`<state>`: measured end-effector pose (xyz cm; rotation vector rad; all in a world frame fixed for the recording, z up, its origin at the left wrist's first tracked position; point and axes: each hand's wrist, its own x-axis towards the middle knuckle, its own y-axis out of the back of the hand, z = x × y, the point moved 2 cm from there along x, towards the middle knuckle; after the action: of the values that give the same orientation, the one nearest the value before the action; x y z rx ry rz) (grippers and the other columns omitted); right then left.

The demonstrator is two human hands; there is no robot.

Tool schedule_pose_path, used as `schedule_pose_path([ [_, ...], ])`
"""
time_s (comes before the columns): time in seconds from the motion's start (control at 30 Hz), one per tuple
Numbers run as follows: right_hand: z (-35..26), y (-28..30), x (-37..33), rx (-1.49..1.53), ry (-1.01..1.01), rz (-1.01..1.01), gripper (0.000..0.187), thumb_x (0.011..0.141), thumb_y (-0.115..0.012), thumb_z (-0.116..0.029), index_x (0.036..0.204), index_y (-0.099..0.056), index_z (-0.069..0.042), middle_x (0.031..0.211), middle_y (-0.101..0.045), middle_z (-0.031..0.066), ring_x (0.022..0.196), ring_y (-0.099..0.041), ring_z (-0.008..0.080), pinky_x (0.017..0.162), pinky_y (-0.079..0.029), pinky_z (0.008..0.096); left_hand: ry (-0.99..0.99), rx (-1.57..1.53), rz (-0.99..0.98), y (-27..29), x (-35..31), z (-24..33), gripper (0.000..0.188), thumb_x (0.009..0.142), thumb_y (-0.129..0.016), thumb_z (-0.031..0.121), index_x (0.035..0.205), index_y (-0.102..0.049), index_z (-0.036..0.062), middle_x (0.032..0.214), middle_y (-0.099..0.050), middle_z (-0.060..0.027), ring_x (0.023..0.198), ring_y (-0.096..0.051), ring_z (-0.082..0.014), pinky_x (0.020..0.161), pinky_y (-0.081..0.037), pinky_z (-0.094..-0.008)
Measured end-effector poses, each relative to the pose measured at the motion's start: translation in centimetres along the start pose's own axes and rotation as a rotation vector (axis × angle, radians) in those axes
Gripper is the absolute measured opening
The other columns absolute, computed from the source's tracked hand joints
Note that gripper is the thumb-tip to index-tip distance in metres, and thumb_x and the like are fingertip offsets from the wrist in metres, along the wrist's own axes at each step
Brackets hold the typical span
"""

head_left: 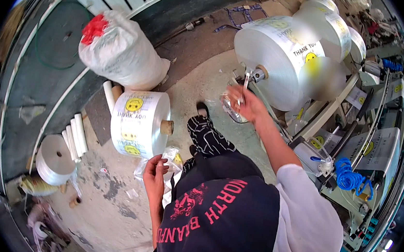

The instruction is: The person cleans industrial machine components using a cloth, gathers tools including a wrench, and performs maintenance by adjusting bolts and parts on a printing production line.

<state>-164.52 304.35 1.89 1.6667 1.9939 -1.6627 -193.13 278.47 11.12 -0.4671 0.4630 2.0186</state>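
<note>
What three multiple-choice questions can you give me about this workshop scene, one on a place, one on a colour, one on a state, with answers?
1. Where is the right hand?
A. by the core end of the big film roll on the machine
B. on the white sack
C. on the blue coiled hose

2. What colour is the tie on top of the white sack?
A. green
B. red
C. black

3. How does the printed film roll on the floor sit?
A. upright on its end
B. hung on the machine
C. on its side

Answers: 1 A, the raised hand is beside the roll's hub. 2 B, a red bunch shows at the sack's top. 3 C, its cardboard core points sideways.
</note>
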Motion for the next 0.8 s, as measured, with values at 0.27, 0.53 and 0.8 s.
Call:
schedule_pose_path([
  [0.27, -14.0, -9.6, 16.2, 0.831, 0.099, -0.252, 0.032, 0.105, -0.033, -0.025, 0.116, -0.057, -0.008, 0.121, -0.065, 0.0049, 0.109, -0.06, 0.0246, 0.088, -0.048, 0.0417, -0.028, 0.413, 0.167, 3.0, 15.4, 5.9, 0.028, 0.098, -0.053, 0.012, 0.122, -0.057, -0.0015, 0.106, -0.067, -0.012, 0.089, -0.065, -0.0169, 0.077, -0.053, -0.0297],
  [0.53, -28.4, -11.0, 24.2, 0.921, 0.226, -0.331, 0.029, 0.104, -0.038, -0.025, 0.117, -0.056, -0.007, 0.12, -0.065, 0.0077, 0.1, -0.063, 0.0245, 0.08, -0.051, 0.0387, 0.023, 0.482, -0.121, -3.8, 34.4, 14.5, 0.029, 0.097, -0.054, 0.016, 0.122, -0.058, 0.0004, 0.103, -0.067, -0.0102, 0.082, -0.065, -0.0158, 0.072, -0.051, -0.0286],
  [0.8, -43.5, 6.8, 20.2, -1.17, 1.085, 1.349, 0.033, 0.098, -0.039, -0.023, 0.106, -0.064, -0.003, 0.107, -0.066, 0.0161, 0.092, -0.062, 0.0323, 0.079, -0.048, 0.042, -0.124, 0.603, -0.426, -16.3, 56.3, 26.4, 0.027, 0.097, -0.054, 0.016, 0.119, -0.059, 0.0005, 0.097, -0.068, -0.0085, 0.078, -0.063, -0.0139, 0.072, -0.051, -0.0269],
])
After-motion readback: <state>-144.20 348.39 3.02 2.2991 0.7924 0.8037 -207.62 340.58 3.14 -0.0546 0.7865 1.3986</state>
